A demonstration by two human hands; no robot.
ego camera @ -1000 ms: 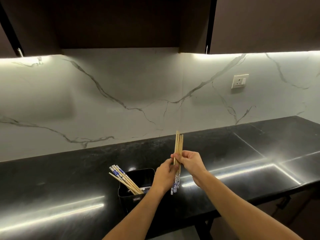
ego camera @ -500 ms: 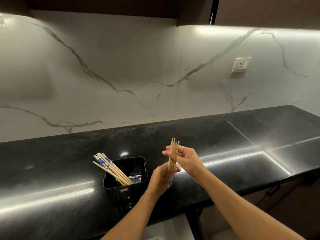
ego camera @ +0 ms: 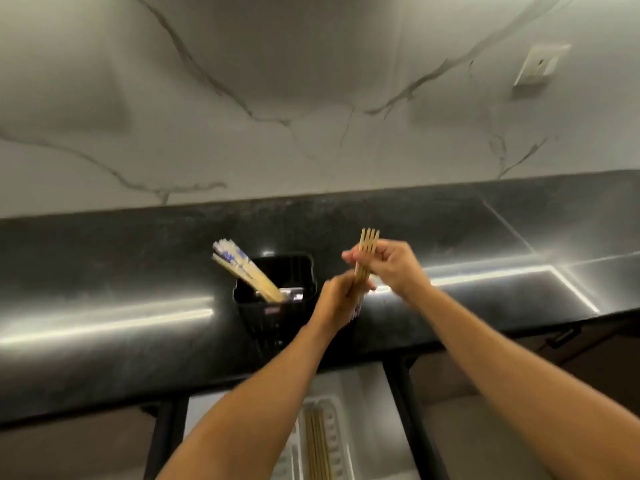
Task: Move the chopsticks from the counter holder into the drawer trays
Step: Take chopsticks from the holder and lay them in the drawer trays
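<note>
From the head camera, both hands meet over the black table [ego camera: 104, 271], just right of the black chopstick holder [ego camera: 277, 315] that stands near the table's front edge. The right hand [ego camera: 393, 268] has its fingers curled round the upper part of a bundle of wooden chopsticks [ego camera: 369, 241], whose plain tips stick up side by side above the fingers. The left hand [ego camera: 337, 299] grips the lower part of the same bundle, its fingers wrapped round it, and the blue-patterned ends poke out just below that hand. The bundle stands nearly upright in the air, clear of the table and beside the holder, not in it.

More chopsticks [ego camera: 242, 271] remain in the holder, leaning to the left with their blue-and-white ends up and out over the rim.

Below the table's front edge an open drawer [ego camera: 367, 393] shows between the two forearms. In it lies a pale tray [ego camera: 333, 400], and several wooden chopsticks [ego camera: 317, 445] lie lengthwise in one of its compartments.

Behind the table rises a veined marble backsplash [ego camera: 311, 133], with a wall socket [ego camera: 538, 64] at upper right. The frame is somewhat blurred.
</note>
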